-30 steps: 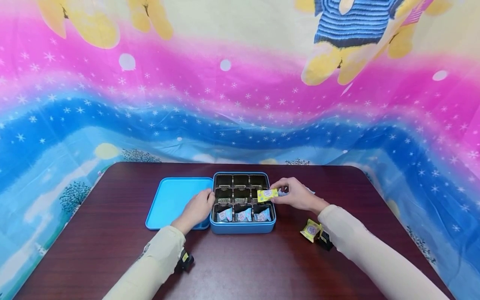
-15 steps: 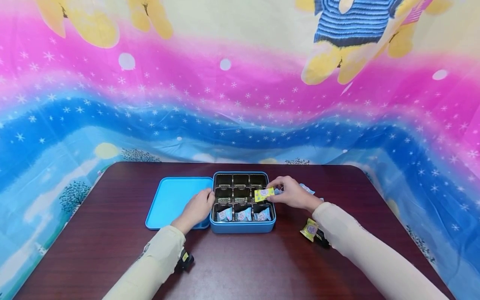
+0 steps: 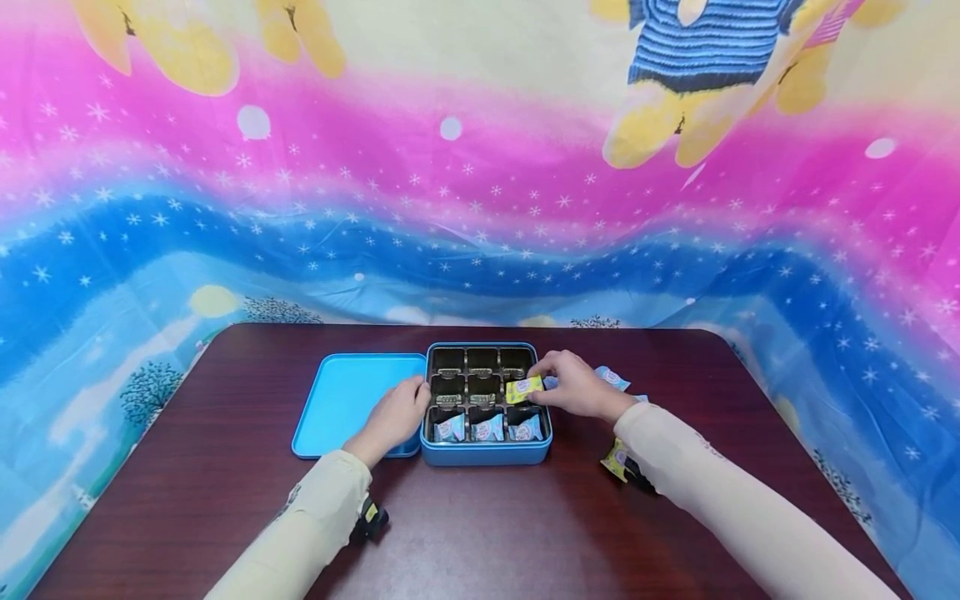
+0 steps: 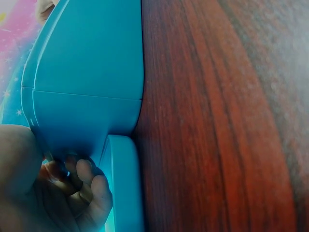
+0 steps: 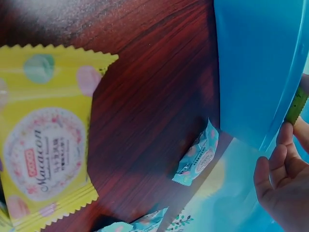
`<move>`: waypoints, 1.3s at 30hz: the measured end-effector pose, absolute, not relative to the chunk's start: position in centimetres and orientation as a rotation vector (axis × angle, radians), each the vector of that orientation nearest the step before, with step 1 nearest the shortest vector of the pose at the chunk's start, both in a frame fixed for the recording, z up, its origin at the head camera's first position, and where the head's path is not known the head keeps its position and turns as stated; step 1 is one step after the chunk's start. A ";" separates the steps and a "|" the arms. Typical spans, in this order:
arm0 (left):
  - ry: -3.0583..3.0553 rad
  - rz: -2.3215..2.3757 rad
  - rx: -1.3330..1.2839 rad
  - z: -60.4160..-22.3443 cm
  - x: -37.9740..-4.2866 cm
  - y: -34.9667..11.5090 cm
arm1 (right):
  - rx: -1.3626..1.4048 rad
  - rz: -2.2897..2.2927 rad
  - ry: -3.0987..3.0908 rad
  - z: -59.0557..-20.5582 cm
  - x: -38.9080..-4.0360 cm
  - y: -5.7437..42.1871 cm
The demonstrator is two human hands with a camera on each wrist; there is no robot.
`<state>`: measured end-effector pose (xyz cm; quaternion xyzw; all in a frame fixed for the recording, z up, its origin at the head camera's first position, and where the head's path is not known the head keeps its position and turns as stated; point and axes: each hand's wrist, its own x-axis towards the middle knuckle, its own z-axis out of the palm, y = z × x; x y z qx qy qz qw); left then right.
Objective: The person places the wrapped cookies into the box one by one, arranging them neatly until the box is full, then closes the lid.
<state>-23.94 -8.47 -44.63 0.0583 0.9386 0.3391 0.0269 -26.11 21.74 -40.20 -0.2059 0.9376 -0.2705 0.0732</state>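
Observation:
A blue tin box (image 3: 486,454) has a dark insert with several compartments. Its front row holds three light-blue wrapped macarons, among them the left one (image 3: 449,429). My right hand (image 3: 579,387) pinches a yellow wrapped macaron (image 3: 521,389) between thumb and fingers at the right compartment of the middle row. In the right wrist view only that wrapper's edge (image 5: 296,106) shows beside the fingers. At the box's left rim, my left hand (image 3: 393,418) grips the edge, its fingers (image 4: 99,198) curled against the side wall in the left wrist view.
The blue lid (image 3: 333,408) lies against the box's left side, partly under my left hand. Right of the box, another yellow wrapped macaron (image 5: 46,145) and several light-blue ones, such as this packet (image 5: 198,154), lie on the dark wooden table (image 3: 465,533).
My right hand has moved left and slightly down, bringing the yellow wrapped macaron over the middle-row right compartment. Light-blue packets behind that hand show more. My left hand stays at the rim.

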 end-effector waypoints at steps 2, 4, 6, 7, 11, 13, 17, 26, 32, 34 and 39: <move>2.900 1.045 0.181 -44.7 -23.9 -8.5 | -0.632 -0.773 2.830 -40.3 -26.2 21.5; 2.901 1.043 0.182 -44.7 -23.9 -8.5 | -0.646 -0.736 2.850 -40.3 -26.2 21.3; 2.902 1.040 0.186 -44.7 -23.9 -8.5 | -0.664 -0.694 2.876 -40.5 -26.2 21.1; 2.902 1.039 0.187 -44.7 -23.9 -8.5 | -0.671 -0.678 2.888 -40.5 -26.2 21.0; 2.904 1.034 0.183 -44.6 -23.8 -8.4 | -0.690 -0.615 2.928 -40.4 -26.0 20.8; 2.903 1.036 0.182 -44.6 -23.9 -8.5 | -0.694 -0.580 2.945 -40.3 -25.9 20.6; 2.904 1.035 0.187 -44.6 -23.9 -8.5 | -0.724 -0.504 2.975 -40.2 -25.7 20.3; 2.890 1.042 0.182 -44.6 -24.0 -8.4 | -0.780 -0.393 2.993 -40.4 -25.7 19.8; 2.903 1.033 0.189 -44.7 -24.0 -8.4 | -0.825 -0.286 3.007 -40.3 -25.7 19.5; 2.908 1.032 0.190 -44.7 -24.0 -8.5 | -0.827 -0.253 3.008 -40.2 -25.6 19.3; 2.903 1.033 0.186 -44.7 -24.1 -8.5 | -0.808 -0.227 3.002 -40.2 -25.4 19.1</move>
